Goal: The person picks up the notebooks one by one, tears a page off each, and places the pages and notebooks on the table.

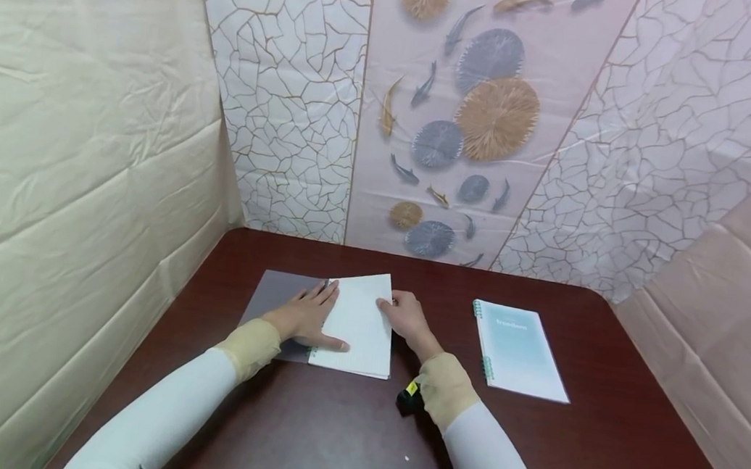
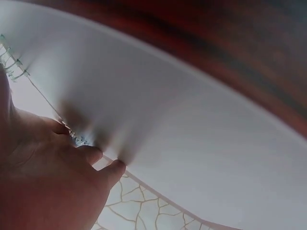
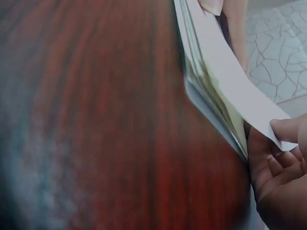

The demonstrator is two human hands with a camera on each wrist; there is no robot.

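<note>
A spiral notebook lies open on the table, its dark grey cover (image 1: 280, 293) turned to the left and its white pages (image 1: 359, 328) on the right. Across the spine, my left hand (image 1: 307, 313) lies with fingers spread, the thumb reaching over the page. Metal rings (image 2: 17, 67) show beside that hand in the left wrist view. My right hand (image 1: 407, 317) pinches the right edge of a page (image 3: 230, 72) between thumb and fingers. That edge is lifted above the other sheets, as the right wrist view shows.
To the right lies a closed light-blue spiral notebook (image 1: 521, 350). A small black object with a yellow part (image 1: 410, 400) sits partly behind my right wrist. A tiny white speck (image 1: 406, 458) lies near the front. Cloth walls border the dark red table (image 1: 309, 433).
</note>
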